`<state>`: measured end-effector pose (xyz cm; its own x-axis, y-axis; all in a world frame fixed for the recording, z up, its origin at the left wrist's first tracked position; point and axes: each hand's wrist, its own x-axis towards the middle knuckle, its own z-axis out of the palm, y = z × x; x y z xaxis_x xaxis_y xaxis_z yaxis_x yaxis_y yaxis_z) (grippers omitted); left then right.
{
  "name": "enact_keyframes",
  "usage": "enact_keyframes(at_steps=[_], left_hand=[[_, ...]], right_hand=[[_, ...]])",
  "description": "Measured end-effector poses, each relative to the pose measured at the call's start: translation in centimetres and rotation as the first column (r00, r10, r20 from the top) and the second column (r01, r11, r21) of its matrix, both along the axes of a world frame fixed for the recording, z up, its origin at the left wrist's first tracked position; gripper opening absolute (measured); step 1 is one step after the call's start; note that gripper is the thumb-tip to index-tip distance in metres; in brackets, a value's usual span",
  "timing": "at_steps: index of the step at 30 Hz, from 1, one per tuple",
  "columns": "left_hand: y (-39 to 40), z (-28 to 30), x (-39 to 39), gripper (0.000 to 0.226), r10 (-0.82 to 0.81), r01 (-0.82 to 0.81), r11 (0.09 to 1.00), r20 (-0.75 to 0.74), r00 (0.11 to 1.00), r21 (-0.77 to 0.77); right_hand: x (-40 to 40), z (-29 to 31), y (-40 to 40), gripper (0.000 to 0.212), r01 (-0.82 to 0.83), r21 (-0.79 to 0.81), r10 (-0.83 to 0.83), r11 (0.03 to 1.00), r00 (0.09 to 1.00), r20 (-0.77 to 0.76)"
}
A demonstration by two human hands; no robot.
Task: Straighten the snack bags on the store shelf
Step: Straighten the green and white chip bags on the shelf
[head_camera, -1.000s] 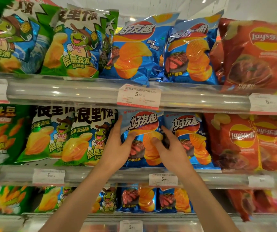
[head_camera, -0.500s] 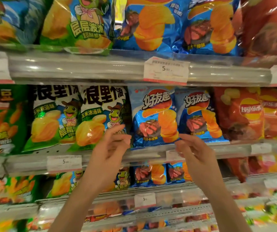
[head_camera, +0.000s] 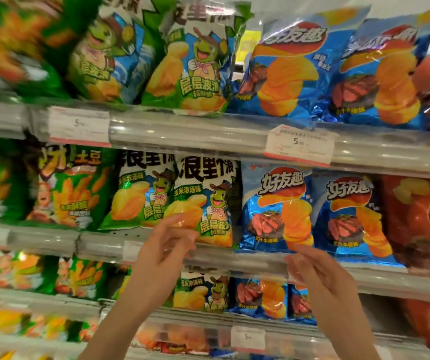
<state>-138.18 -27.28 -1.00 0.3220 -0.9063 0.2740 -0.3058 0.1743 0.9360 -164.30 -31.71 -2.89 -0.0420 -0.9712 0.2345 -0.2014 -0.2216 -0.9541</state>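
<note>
Two open hands hover below the middle shelf (head_camera: 208,258), gripping nothing: left hand (head_camera: 168,245) at the green bag's (head_camera: 206,201) seven o'clock corner, right hand (head_camera: 312,266) at the blue bag's (head_camera: 276,209) five o'clock. Such bags are probably light, crinkly, slippery, crushable; pinch the sealed edges.

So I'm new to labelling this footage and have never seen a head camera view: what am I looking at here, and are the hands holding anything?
This is one picture from a wide-angle camera worn on a person's head, looking at store shelves; there is no robot. The two bare arms rising from the bottom are the wearer's own. The left hand has its fingers against the lower edge of a green frog-mascot chip bag on the middle shelf; whether it grips the bag is unclear. The right hand is open, just below a blue steak-flavour chip bag, holding nothing. More green, blue and red bags fill the shelves above and below, with white price tags on the rails. The left side is blurred.
</note>
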Motion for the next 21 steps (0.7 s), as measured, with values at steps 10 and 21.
enact_keyframes(at_steps=[10, 21], left_hand=[[-3.6, 1.3, 3.4, 0.04, 0.118, -0.116, 0.993, 0.209, 0.971, -0.02], [-7.6, 1.4, 5.1, 0.057, -0.002, 0.007, 1.0, 0.407, 0.913, -0.01]], right_hand=[[4.5, 2.5, -1.7, 0.018, -0.117, -0.011, 0.115, 0.993, 0.986, -0.121], [15.1, 5.3, -6.0, 0.031, -0.041, 0.114, 0.067, 0.993, 0.971, -0.228]])
